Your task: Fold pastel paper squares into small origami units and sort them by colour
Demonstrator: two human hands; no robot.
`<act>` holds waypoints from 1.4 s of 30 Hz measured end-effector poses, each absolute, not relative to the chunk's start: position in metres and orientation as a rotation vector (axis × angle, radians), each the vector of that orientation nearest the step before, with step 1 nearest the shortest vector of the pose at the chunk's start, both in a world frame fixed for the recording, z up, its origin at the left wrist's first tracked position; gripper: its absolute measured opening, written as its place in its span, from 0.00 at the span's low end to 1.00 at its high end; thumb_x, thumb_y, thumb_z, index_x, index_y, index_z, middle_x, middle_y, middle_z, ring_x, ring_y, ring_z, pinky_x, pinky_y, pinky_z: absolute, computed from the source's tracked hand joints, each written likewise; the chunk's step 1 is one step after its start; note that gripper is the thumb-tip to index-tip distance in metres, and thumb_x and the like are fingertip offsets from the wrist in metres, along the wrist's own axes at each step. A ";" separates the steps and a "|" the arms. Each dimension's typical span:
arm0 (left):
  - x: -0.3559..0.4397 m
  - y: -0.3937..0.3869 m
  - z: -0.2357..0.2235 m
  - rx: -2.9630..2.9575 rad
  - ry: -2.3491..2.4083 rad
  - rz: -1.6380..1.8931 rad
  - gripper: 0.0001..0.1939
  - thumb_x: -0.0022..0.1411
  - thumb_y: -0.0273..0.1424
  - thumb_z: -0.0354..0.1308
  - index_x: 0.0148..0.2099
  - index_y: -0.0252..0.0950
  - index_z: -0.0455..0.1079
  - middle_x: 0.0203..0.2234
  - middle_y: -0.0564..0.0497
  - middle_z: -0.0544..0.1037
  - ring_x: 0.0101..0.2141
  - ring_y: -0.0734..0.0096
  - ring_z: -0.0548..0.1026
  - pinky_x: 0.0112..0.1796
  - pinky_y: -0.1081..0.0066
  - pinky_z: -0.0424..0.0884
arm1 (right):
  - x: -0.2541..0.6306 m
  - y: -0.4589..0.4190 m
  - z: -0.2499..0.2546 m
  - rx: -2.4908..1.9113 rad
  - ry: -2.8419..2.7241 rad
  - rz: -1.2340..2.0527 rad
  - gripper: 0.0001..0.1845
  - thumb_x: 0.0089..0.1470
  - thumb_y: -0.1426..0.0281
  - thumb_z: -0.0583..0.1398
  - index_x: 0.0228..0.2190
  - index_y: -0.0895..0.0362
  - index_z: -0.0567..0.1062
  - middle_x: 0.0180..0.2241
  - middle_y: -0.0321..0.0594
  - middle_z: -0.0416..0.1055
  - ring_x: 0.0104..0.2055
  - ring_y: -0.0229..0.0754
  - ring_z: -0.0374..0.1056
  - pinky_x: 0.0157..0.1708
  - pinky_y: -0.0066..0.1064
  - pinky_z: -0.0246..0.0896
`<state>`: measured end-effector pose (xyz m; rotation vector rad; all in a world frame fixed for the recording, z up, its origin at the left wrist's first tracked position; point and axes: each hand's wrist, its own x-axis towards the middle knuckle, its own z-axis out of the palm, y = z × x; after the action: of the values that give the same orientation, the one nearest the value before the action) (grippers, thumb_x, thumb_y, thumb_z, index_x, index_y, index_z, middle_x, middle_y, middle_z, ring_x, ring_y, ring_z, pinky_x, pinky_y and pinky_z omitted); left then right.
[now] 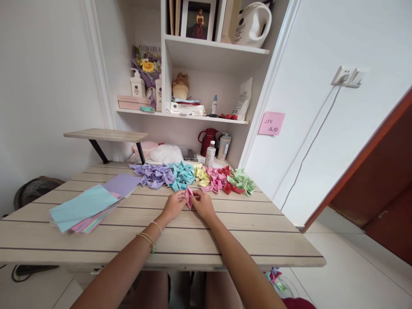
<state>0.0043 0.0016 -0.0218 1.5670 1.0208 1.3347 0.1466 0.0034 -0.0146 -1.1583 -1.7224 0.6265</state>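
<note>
A small folded pink paper piece (189, 198) stands between my two hands over the middle of the table. My left hand (174, 203) grips its left side, fingers closed on it. On the other side my right hand (202, 203) pinches the same paper. Just beyond lie heaps of folded paper pieces: purple (156, 175), light blue (182, 175), yellow (201, 174), pink and red (217, 179), and green (243, 182). To the left is a fanned stack of coloured paper sheets (84, 207), a light blue one on top.
The slatted wooden table (257, 238) has a small raised shelf (106, 135) at its back left. A bottle (210, 154), a dark red jug (208, 141) and a tumbler (224, 146) stand behind the heaps. A clear plastic bag (166, 153) lies beside them. White shelves (219, 46) rise above.
</note>
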 end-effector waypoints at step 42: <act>0.002 0.002 -0.030 1.916 1.258 1.233 0.16 0.54 0.30 0.53 0.45 0.33 0.67 0.21 0.52 0.74 0.23 0.70 0.72 0.27 0.73 0.65 | 0.148 -0.005 -0.008 -1.375 -2.009 0.273 0.15 0.53 0.69 0.53 0.20 0.58 0.75 0.20 0.39 0.71 0.23 0.36 0.62 0.25 0.24 0.49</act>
<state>0.0017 0.0019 -0.0297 1.9156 1.2579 1.2330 0.1481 -0.0053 -0.0076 -1.3746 -2.0087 0.2733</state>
